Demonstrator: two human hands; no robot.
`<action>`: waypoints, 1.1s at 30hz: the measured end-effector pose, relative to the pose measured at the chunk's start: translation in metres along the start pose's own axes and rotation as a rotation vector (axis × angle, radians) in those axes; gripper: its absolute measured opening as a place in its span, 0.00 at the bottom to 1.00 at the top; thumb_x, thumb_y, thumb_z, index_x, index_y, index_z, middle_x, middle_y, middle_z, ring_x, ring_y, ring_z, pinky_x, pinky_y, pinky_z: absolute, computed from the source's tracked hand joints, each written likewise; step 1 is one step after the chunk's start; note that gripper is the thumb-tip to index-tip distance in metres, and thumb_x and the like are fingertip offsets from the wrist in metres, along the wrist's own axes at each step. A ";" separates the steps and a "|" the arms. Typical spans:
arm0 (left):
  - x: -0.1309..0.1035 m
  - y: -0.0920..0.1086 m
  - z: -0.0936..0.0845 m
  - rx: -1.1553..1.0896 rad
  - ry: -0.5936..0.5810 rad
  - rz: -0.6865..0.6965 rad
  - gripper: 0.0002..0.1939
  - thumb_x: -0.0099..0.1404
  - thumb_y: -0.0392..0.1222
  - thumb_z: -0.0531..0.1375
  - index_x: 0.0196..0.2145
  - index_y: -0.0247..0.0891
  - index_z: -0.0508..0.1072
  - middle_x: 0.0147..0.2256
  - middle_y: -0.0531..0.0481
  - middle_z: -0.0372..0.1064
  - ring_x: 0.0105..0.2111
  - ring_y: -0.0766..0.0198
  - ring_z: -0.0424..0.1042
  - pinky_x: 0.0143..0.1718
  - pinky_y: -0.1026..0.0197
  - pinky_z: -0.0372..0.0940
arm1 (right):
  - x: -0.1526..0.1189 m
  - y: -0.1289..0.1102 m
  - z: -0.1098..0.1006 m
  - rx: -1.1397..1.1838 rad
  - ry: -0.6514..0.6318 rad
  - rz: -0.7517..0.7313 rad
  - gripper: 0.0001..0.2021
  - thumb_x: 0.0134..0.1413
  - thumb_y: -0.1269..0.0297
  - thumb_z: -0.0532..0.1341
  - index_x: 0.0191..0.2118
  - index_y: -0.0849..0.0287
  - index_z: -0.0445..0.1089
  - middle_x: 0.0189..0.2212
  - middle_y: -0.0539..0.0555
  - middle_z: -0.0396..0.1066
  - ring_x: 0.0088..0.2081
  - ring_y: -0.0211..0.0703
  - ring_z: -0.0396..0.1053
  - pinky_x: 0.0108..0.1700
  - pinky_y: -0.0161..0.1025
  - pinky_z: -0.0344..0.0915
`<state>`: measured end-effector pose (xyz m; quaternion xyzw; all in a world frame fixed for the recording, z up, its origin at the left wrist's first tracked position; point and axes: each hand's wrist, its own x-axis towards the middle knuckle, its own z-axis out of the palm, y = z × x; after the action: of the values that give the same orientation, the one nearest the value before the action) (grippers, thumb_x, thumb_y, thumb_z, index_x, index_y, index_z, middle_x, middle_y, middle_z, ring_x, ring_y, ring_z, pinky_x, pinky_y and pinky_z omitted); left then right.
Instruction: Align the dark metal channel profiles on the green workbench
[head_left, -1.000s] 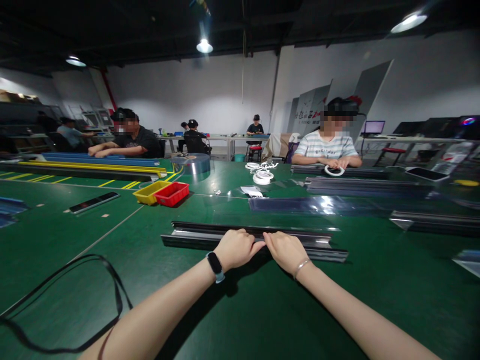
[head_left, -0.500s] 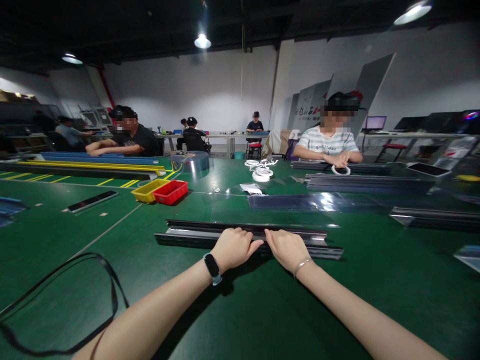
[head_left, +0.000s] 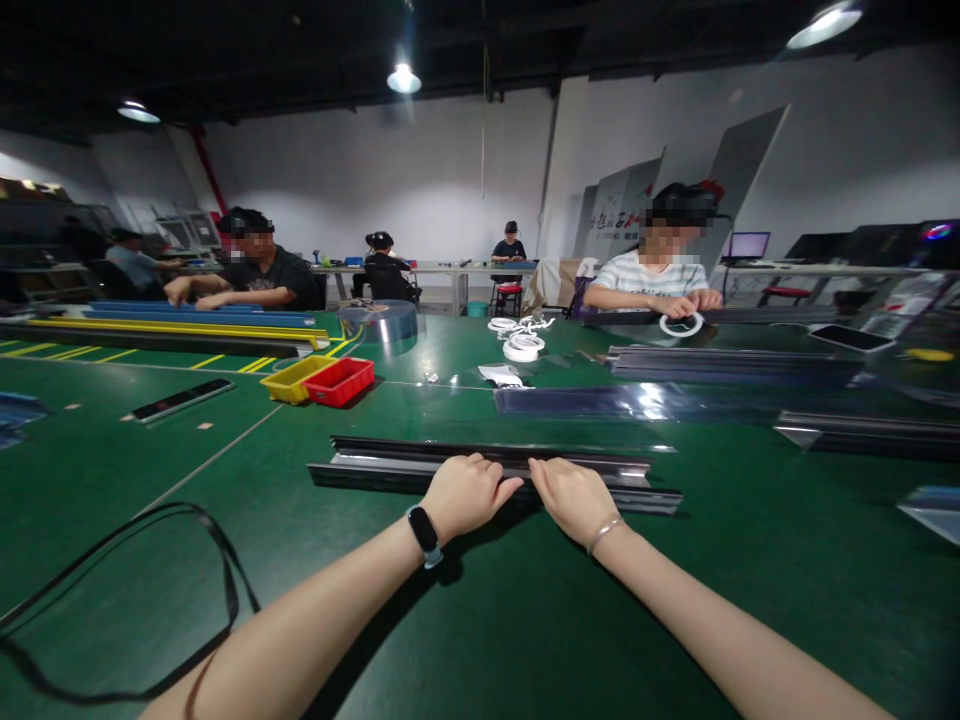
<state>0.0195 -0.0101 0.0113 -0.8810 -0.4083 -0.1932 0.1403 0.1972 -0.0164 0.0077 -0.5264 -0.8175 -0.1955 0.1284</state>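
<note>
While the black channel profile lies crosswise at 12 o'clock on the green table, left hand and right hand both grasp it near mid-length, just beside each other. Red bin at 11 o'clock beyond profile, just beside yellow bin; phone at 10 o'clock.

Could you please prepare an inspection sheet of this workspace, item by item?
Surface: green table, a pale line crossing it at left.
Work pieces: black channel profile lying crosswise, silvery inside; transparent strip beyond it.
Clutter: yellow bin and red bin side by side, phone at left, white coils farther back.
Hands: left hand and right hand close together, both curled over the profile's middle.
Cables: black cord looped at near left, running off the picture's left edge.
Surroundings: co-worker at left, hands over a blue profile; second co-worker at right, hands at a white ring.
</note>
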 end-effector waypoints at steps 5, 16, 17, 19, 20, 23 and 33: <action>-0.001 0.000 -0.001 -0.010 -0.010 -0.005 0.24 0.64 0.52 0.40 0.25 0.35 0.67 0.25 0.45 0.69 0.29 0.61 0.67 0.31 0.60 0.59 | -0.002 -0.003 0.001 0.013 0.018 0.030 0.20 0.59 0.63 0.39 0.28 0.60 0.66 0.21 0.52 0.66 0.25 0.36 0.64 0.25 0.34 0.45; 0.007 0.001 -0.003 -0.019 -0.047 -0.010 0.29 0.63 0.55 0.40 0.23 0.33 0.70 0.24 0.43 0.69 0.28 0.59 0.68 0.31 0.58 0.59 | 0.004 -0.001 -0.001 0.005 -0.034 -0.001 0.19 0.58 0.64 0.41 0.27 0.60 0.66 0.21 0.52 0.67 0.25 0.37 0.64 0.24 0.34 0.45; 0.006 0.001 -0.003 -0.020 -0.040 -0.009 0.28 0.63 0.55 0.40 0.23 0.34 0.69 0.24 0.43 0.69 0.28 0.59 0.68 0.31 0.58 0.58 | 0.004 -0.001 -0.001 0.010 -0.022 0.001 0.19 0.59 0.64 0.41 0.27 0.60 0.66 0.21 0.52 0.67 0.25 0.37 0.64 0.24 0.34 0.45; 0.002 0.001 -0.003 -0.022 -0.018 -0.005 0.26 0.63 0.54 0.40 0.25 0.34 0.68 0.26 0.44 0.69 0.29 0.60 0.67 0.31 0.59 0.58 | 0.002 -0.002 -0.002 0.024 0.012 -0.004 0.19 0.59 0.64 0.41 0.26 0.60 0.65 0.21 0.52 0.67 0.26 0.36 0.64 0.25 0.33 0.46; 0.000 0.001 -0.004 -0.023 -0.005 -0.004 0.25 0.63 0.53 0.41 0.26 0.34 0.68 0.26 0.44 0.69 0.29 0.60 0.67 0.31 0.59 0.58 | 0.001 -0.003 -0.002 0.032 0.030 -0.005 0.19 0.59 0.64 0.41 0.26 0.60 0.65 0.21 0.51 0.67 0.26 0.36 0.64 0.25 0.33 0.46; -0.003 0.003 -0.004 -0.020 0.033 -0.001 0.21 0.64 0.51 0.41 0.28 0.35 0.66 0.27 0.46 0.68 0.30 0.61 0.66 0.31 0.59 0.58 | 0.002 -0.007 -0.003 0.050 0.066 0.029 0.19 0.59 0.63 0.41 0.25 0.59 0.64 0.21 0.51 0.67 0.28 0.36 0.63 0.26 0.33 0.47; 0.002 0.010 0.001 -0.019 0.006 0.041 0.16 0.65 0.46 0.42 0.29 0.36 0.63 0.26 0.49 0.64 0.28 0.63 0.65 0.29 0.61 0.58 | 0.007 -0.012 0.001 -0.036 -0.041 0.127 0.22 0.58 0.61 0.41 0.26 0.61 0.67 0.21 0.54 0.68 0.23 0.37 0.66 0.23 0.33 0.48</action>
<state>0.0284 -0.0142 0.0107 -0.8899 -0.3878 -0.1971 0.1370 0.1835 -0.0149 0.0075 -0.5834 -0.7811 -0.1909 0.1143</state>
